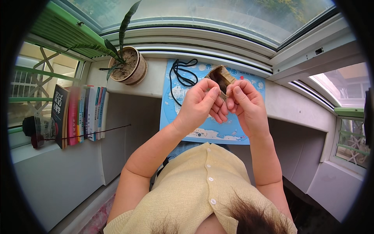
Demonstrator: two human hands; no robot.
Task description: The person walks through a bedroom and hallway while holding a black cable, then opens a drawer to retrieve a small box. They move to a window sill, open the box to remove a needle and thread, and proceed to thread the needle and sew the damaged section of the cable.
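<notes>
Nearest, below both hands, was the front of a pale yellow buttoned knit top. Just beyond it, the left hand had thumb and forefinger pinched together, its other fingers curled loosely; the right hand, close beside it, made a matching pinch. Whatever lay between the fingertips was too small to tell. Directly past them, at the fingertips, stood a crumpled brown paper pouch, its mouth gaping toward the hands. For fine fingertip work like this, a light, even pinch probably served best, with the forearms steady, the hands turned slightly so the curled fingers did not hide the contact, and no sudden tug that might tear or tip the pouch. Beneath both hands lay a blue world map on the white counter; a black cord looped on it beyond and left of the left hand. Farther left stood a row of books and a potted snake plant, and beyond both hands ran the window.
</notes>
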